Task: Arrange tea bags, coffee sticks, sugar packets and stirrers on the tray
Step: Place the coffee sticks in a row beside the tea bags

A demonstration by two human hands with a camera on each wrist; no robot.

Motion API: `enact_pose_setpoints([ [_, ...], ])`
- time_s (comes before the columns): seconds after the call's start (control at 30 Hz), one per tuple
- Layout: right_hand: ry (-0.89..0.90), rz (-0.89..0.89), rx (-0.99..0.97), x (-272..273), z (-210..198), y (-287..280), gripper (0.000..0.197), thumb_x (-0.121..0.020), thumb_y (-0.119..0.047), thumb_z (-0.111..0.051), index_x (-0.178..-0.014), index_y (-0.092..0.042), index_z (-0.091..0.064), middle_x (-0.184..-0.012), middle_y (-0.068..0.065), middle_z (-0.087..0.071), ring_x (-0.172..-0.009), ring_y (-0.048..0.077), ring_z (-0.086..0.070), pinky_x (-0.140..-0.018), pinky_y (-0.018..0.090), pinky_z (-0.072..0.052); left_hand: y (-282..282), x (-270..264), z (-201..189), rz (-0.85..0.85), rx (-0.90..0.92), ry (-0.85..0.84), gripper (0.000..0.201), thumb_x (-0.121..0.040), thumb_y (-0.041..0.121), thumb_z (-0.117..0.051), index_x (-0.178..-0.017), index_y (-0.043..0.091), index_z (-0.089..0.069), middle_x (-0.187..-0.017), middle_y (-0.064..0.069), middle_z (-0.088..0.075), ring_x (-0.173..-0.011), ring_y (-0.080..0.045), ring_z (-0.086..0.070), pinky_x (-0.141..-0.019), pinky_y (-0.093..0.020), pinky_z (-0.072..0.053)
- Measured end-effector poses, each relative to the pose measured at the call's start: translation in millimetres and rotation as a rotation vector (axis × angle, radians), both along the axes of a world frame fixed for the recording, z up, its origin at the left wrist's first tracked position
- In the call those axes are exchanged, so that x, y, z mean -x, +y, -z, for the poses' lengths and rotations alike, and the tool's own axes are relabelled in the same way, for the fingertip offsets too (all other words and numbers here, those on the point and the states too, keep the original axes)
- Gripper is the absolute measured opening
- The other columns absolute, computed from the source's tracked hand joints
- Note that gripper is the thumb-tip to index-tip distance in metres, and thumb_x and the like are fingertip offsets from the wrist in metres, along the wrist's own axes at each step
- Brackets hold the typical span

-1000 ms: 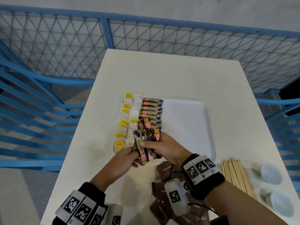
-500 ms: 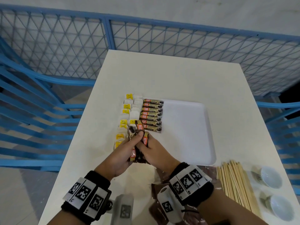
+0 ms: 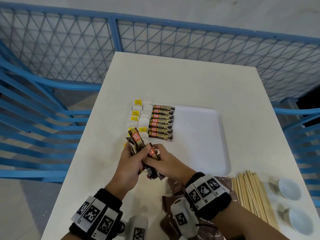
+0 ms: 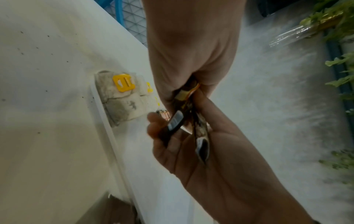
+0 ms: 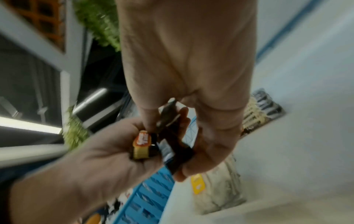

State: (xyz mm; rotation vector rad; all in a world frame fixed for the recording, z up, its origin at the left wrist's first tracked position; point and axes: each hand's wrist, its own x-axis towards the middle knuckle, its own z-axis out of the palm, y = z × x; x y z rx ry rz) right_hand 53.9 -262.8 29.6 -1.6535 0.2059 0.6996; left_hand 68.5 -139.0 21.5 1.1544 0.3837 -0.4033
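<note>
A white tray (image 3: 199, 135) lies mid-table. Along its left side runs a column of tea bags (image 3: 140, 116) with yellow tags, and beside it a neat row of coffee sticks (image 3: 162, 122). Over the tray's near left corner my left hand (image 3: 128, 161) grips a loose bundle of coffee sticks (image 3: 136, 141) that pokes up past its fingers. My right hand (image 3: 169, 163) pinches sticks of the same bundle (image 3: 152, 153) from the right. The wrist views show both hands curled round the sticks (image 4: 176, 121) (image 5: 141, 145) above a tea bag (image 4: 122, 97).
Brown sugar packets (image 3: 174, 201) lie in a heap on the table under my right wrist. A pile of wooden stirrers (image 3: 249, 193) lies right of them, then two small white cups (image 3: 289, 187). Blue railings surround the table.
The sticks, fanned out between both hands a second ago, are now gathered into a tighter bundle. Both hands have closed in on each other. The row on the tray is unchanged.
</note>
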Motion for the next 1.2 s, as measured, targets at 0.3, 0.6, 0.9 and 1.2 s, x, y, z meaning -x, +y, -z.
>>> enact_pose_setpoints([
  [0.3, -0.053, 0.242, -0.136, -1, 11, -25, 0.011, -0.082, -0.004, -0.067, -0.092, -0.006, -0.064, -0.074, 0.007, -0.064, -0.058, 0.013, -0.063, -0.057, 0.019, -0.053, 23, -4, 8, -0.081, -0.098, -0.100, 0.022, -0.086, -0.005, -0.057, -0.102, 0.010, -0.056, -0.096, -0.008, -0.067, -0.086, -0.024, -0.065, -0.065, -0.025, -0.057],
  [0.6, -0.014, 0.404, -0.232, -9, 15, -38, 0.011, -0.088, 0.002, -0.057, -0.092, -0.002, -0.067, -0.079, 0.011, -0.068, -0.065, 0.015, -0.067, -0.063, 0.020, -0.055, 27, -1, 18, -0.088, -0.295, -0.170, 0.025, -0.083, -0.001, -0.065, -0.098, 0.016, -0.055, -0.087, -0.009, -0.066, -0.060, -0.015, -0.060, -0.055, -0.021, -0.050],
  [0.9, -0.092, 0.438, 0.073, -14, 26, -32, 0.010, -0.091, -0.005, -0.055, -0.091, -0.005, -0.065, -0.077, 0.003, -0.065, -0.062, 0.010, -0.055, -0.054, 0.017, -0.048, 21, -2, 19, -0.125, -0.313, -0.145, 0.021, -0.087, 0.003, -0.061, -0.092, 0.022, -0.053, -0.079, -0.002, -0.062, -0.052, -0.007, -0.056, -0.050, -0.018, -0.048],
  [1.2, 0.070, 0.521, 0.182, -26, 51, -63, 0.008, -0.090, -0.007, -0.058, -0.091, -0.006, -0.066, -0.076, 0.002, -0.064, -0.060, 0.010, -0.051, -0.051, 0.019, -0.039, 43, -6, 11, -0.078, -0.003, 0.116, 0.009, -0.092, 0.016, -0.052, -0.088, 0.009, -0.056, -0.058, 0.000, -0.058, -0.049, -0.009, -0.056, -0.051, -0.020, -0.050],
])
